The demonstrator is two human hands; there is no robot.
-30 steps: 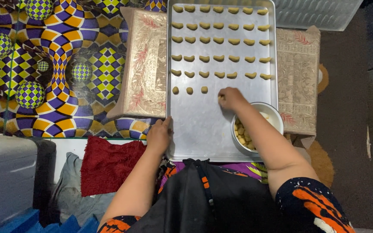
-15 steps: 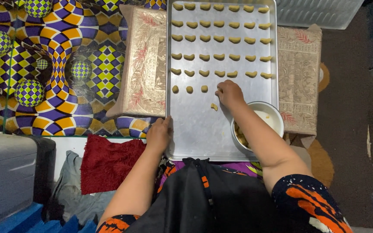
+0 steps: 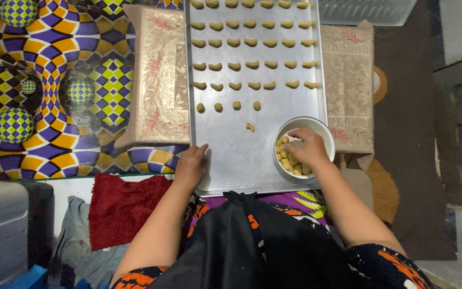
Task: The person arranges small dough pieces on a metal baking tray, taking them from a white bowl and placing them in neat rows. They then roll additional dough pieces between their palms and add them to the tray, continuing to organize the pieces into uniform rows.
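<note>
A large metal baking tray (image 3: 231, 155) lies in front of me with several rows of small curved dough pieces (image 3: 252, 64) and a short row of round pieces (image 3: 218, 107). One loose dough piece (image 3: 250, 127) lies alone below that row. My left hand (image 3: 191, 165) rests on the tray's near left corner, fingers curled over the rim. My right hand (image 3: 308, 147) reaches into a white bowl (image 3: 295, 124) of yellow dough balls (image 3: 287, 160) standing on the tray's near right corner, fingers down among them.
The tray rests on a gold patterned box or board (image 3: 159, 80) over a purple, yellow and white checkered mat (image 3: 54, 96). A red cloth (image 3: 121, 206) and grey fabric (image 3: 76, 257) lie at my left knee. Brown carpet (image 3: 407, 160) spreads to the right.
My right hand left the round-piece row, dropped one dough piece on the tray, and moved back into the white bowl. My left hand stayed on the tray corner.
</note>
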